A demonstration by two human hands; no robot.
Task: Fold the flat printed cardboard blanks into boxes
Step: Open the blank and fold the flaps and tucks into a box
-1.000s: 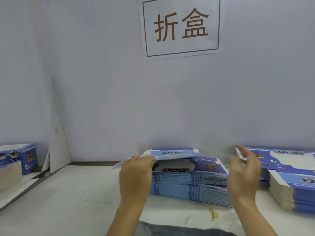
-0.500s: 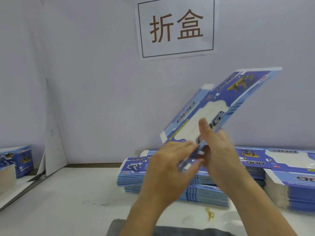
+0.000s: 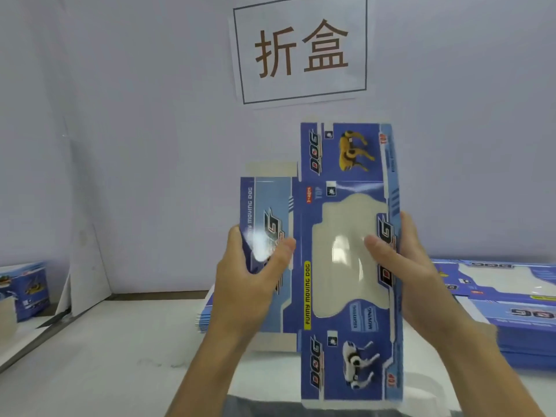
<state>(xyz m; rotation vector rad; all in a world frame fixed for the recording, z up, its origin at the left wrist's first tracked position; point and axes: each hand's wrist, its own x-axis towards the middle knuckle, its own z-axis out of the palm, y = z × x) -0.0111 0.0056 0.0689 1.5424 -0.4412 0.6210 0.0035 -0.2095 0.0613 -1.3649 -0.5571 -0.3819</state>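
From the head camera, a person is holding one flat blue cardboard blank (image 3: 337,266) up in front of the wall, standing tall on its short end. The left hand (image 3: 249,284) is gripping the blank's left side panel — thumb lying across the printed front, the other fingers wrapping behind the edge. The right hand (image 3: 412,266) is gripping the right edge the same way, its thumb pressing onto the clear window in the middle of the blank, its fingers curling round the back. So both hands are closing on the card, not hanging loose.

Above the two hands a flap with a yellow toy dog is sticking up; below them a flap with a white toy dog is hanging down near the person's lap.

Behind the left hand a low pile of blanks (image 3: 206,317) is lying on the white table (image 3: 105,371). Past the right hand a bigger pile (image 3: 517,314) is resting flat. Far off to the left a folded box (image 3: 30,290) is sitting. High above the grip a paper sign (image 3: 301,49) is hanging on the wall.
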